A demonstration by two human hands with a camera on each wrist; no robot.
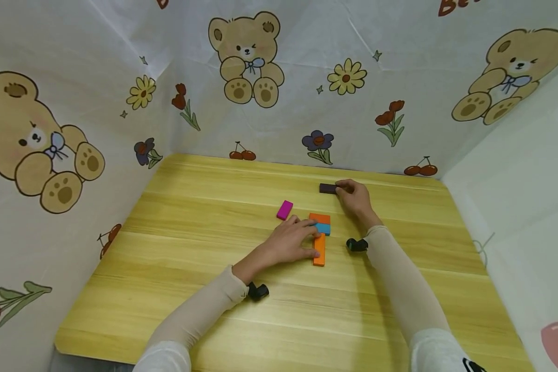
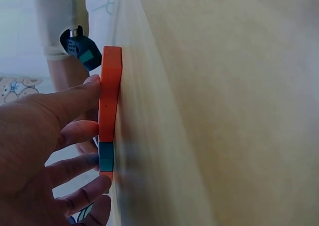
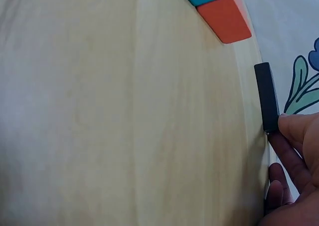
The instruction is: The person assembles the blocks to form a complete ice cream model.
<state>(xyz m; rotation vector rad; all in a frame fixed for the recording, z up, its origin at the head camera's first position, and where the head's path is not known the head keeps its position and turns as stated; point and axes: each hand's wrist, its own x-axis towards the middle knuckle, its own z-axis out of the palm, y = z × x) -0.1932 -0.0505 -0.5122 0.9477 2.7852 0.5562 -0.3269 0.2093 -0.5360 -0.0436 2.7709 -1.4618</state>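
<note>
The right hand (image 1: 355,197) pinches one end of a black rectangular block (image 1: 327,188) near the table's back edge. Thumb and index finger meet that end in the right wrist view, where the block (image 3: 267,96) lies along the tabletop. With fingers spread and fairly straight, the left hand (image 1: 285,242) touches a row of blocks from the side. Its thumb rests against a long orange block (image 1: 319,253), and other fingers reach a blue block (image 1: 324,229) and another orange block (image 1: 320,218) beyond it. These blocks touch one another. A magenta block (image 1: 284,210) lies apart, just past the left fingers.
The blocks lie on a light wooden table (image 1: 181,279). White cloth walls with printed bears (image 1: 251,62) and flowers rise behind it and at both sides. A small black camera is strapped at the left wrist (image 1: 258,292) and another at the right (image 1: 356,245).
</note>
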